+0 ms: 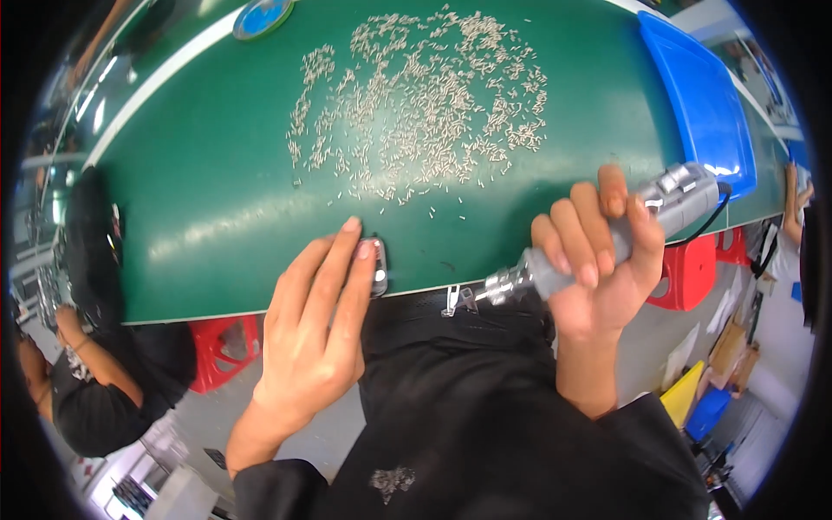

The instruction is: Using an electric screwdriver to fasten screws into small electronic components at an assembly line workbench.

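My right hand [598, 251] is wrapped round a grey corded electric screwdriver [676, 195], whose silver nose points left and down toward the table's near edge. Small shiny metal pieces [459, 300] show just left of that nose; what they are I cannot make out. My left hand [316, 312] reaches over the edge with its fingers stretched out. Its index fingertip touches a small dark, rounded block with a shiny rim [379, 267]. The left thumb is hidden. Many short silvery pins [433, 104] lie scattered across the green table [208, 199] beyond both hands.
A blue tray [706, 113] stands at the table's right end, and a round blue dish [263, 17] sits far left. The tool's black cable [702, 230] trails right. Red stools [689, 273] flank me. Another person's arm [100, 364] shows at left.
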Motion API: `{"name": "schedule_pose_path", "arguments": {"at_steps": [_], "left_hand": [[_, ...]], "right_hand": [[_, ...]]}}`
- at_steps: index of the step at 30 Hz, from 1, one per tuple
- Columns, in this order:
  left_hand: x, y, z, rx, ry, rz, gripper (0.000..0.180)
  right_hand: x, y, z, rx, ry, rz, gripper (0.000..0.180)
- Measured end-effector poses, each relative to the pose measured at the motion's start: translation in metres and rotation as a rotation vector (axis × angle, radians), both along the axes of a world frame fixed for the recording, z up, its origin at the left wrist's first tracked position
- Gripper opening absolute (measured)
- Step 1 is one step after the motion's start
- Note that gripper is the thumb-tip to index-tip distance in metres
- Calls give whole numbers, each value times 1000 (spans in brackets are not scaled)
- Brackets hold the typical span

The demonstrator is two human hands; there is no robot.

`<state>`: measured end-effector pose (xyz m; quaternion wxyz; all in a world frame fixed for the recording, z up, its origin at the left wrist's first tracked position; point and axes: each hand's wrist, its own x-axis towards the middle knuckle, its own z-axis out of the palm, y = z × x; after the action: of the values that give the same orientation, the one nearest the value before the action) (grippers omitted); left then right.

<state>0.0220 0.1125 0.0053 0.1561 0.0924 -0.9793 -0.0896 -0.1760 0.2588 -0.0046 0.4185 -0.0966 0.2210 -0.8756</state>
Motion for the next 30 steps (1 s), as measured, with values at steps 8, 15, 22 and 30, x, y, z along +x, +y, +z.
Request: {"name": "schedule_pose_path", "arguments": {"at_steps": [8, 15, 22, 30], "left_hand": [[-29, 12, -3, 72, 102, -163, 41], [-45, 14, -7, -52, 240, -222, 32], [-44, 15, -4, -101, 212, -228, 31], [-38, 18, 0, -1, 133, -235, 32]], "right_hand": [[65, 9, -6, 146, -28, 213, 13], [80, 5, -13, 191, -151, 177, 15], [77, 4, -13, 201, -158, 182, 15], [42, 14, 0, 73, 125, 282, 13]]}}
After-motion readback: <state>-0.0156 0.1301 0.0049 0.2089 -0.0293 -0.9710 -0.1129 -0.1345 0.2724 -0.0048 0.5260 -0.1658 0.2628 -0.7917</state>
